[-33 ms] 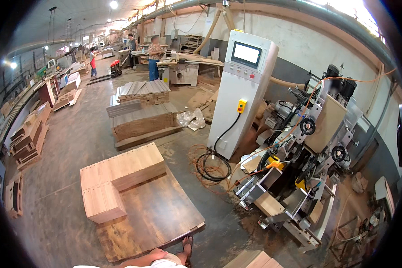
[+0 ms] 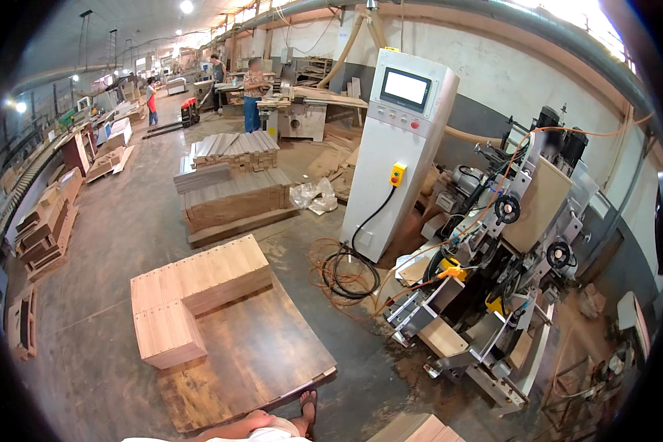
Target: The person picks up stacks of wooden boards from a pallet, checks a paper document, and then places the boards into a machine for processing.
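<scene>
Pale wooden panels in tight-packed stacks (image 2: 199, 276) form an L along the far and left sides of a flat, brown-stained wooden board (image 2: 254, 342) on the grey floor. By the board's near edge, the left hand (image 2: 259, 419) rests against white cloth (image 2: 276, 432); I cannot tell whether its fingers are together or apart. Just right is a foot in a dark sandal (image 2: 309, 407), then a tall, light-grey metal control cabinet (image 2: 379, 177), more pale wooden panels (image 2: 418, 429) at the lower edge, and a metal machine with black handwheels (image 2: 507, 208). The right hand's fingers cannot be told, being out of view.
</scene>
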Demonstrator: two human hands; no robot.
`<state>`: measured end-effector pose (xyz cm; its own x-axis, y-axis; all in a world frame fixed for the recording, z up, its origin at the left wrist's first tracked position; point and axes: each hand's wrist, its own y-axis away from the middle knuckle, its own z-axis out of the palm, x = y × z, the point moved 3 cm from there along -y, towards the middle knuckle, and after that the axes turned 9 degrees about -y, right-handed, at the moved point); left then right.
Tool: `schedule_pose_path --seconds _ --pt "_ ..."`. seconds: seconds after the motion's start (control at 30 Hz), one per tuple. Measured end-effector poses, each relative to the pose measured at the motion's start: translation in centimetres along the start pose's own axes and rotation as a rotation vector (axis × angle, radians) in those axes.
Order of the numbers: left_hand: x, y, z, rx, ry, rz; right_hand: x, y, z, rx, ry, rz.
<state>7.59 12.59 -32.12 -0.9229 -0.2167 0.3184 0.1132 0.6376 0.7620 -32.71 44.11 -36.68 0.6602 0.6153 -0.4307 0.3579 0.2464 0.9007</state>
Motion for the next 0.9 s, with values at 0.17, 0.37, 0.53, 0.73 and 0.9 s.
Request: schedule_pose_path --seconds 0.17,0.37,0.53,0.73,0.9 --pt "0.6 -6.2 0.5 -0.047 0.200 0.019 -10.5 1.0 4.5 0.008 0.167 -0.124" --pt "11.4 -6.6 -4.8 0.028 0.223 0.075 -21.0 3.6 6.6 0.098 0.353 -0.287" --pt "15.0 -10.5 -7.8 0.048 0.244 0.141 -23.5 1.5 4.6 0.123 0.492 -0.428" --pt "13.4 -13.7 -11.4 -0.024 0.131 0.065 -28.3 8.2 8.0 0.388 0.674 -0.264" --pt "14.3 -16.9 -13.5 0.148 0.489 -0.082 -29.5 12.6 7.9 0.242 0.653 -0.124"
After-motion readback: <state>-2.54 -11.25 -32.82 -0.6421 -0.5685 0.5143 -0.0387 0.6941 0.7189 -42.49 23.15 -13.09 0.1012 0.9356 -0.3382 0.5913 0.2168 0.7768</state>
